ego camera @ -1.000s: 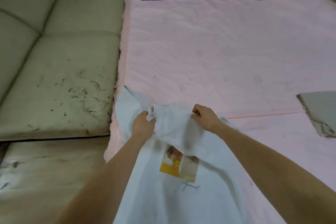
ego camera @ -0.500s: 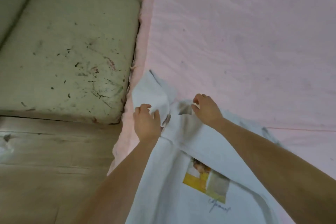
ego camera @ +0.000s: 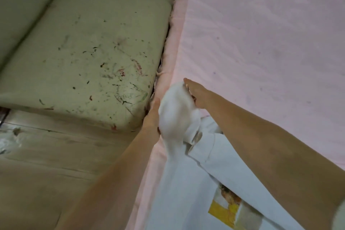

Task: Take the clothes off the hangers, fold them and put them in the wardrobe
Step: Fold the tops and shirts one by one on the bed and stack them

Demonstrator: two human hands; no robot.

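White T-shirt (ego camera: 186, 188) bunched between both hands at the pink bed's (ego camera: 261, 43) near-left edge.

Its length runs back toward the person (print lower right); left hand (ego camera: 152, 115) and right hand (ego camera: 196, 93) both clutch the gathered top end, equally near.

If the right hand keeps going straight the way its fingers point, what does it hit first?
Probably just the pink sheet. The right hand points up-left toward the sheet's edge beside the sofa cushion; depth is unclear.
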